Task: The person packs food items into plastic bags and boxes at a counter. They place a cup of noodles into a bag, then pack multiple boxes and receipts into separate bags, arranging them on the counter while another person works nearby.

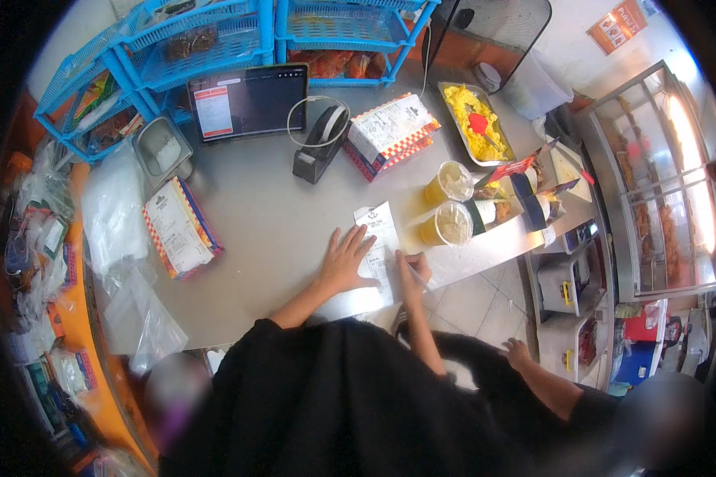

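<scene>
A long printed receipt (379, 225) lies on the steel table (268, 226) in front of me. My left hand (345, 262) rests flat with its fingers spread, its fingertips and thumb on the receipt's left side. In my right hand (414, 275) is a thin pen (418, 275), held at the receipt's right edge; its tip is hard to make out. Just beyond that hand stand two lidded cups of yellow drink, the nearer cup (447, 224) and the farther cup (449, 182). Food in dark paper sleeves (482, 213) sits beside them.
Checkered boxes with receipts on top stand ahead (388, 132) and left (179, 229). Behind are a tape dispenser (321, 146), a tablet (247, 104) and blue racks (206, 50). A tray of yellow food (480, 122) and a glass display case (656, 185) are right. A co-worker's hand (517, 353) is near.
</scene>
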Motion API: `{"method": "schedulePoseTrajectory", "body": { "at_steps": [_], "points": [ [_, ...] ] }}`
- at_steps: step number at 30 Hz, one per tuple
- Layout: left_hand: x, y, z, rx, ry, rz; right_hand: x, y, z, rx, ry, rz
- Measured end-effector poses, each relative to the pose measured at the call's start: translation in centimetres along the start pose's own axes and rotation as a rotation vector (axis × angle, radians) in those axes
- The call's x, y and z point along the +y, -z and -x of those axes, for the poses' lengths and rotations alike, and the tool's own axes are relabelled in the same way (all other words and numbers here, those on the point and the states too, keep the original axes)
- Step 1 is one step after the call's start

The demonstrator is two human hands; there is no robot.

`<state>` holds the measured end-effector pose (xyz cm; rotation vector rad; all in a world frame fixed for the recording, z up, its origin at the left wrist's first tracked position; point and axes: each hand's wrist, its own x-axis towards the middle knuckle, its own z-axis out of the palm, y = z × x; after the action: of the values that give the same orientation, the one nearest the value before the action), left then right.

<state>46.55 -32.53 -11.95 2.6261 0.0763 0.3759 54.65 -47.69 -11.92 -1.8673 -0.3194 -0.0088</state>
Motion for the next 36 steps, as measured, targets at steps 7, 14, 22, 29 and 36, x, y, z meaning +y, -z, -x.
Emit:
{"method": "schedulePoseTrajectory", "body": {
  "at_steps": [7,14,22,29,36],
  "points": [
    [-0.2,-0.2,-0.1,-0.059,0.002,-0.023,1.1,0.3,-0.2,-0.034,-0.076,0.085],
    [-0.3,-0.6,-0.1,-0.065,-0.008,-0.032,1.2,0.1,-0.1,-0.050,-0.006,0.114],
    [-0.3,-0.4,-0.1,-0.067,0.006,-0.022,0.4,0.1,0.0,-0.082,-0.038,0.107],
    [-0.1,-0.3,-0.2,-0.069,0.016,0.001,0.3,0.2,0.1,-0.037,0.029,0.094],
    [-0.2,-0.3,-0.1,-0.057,0.004,0.012,1.5,0.3,0.4,0.045,0.061,0.137]
  ]
}}
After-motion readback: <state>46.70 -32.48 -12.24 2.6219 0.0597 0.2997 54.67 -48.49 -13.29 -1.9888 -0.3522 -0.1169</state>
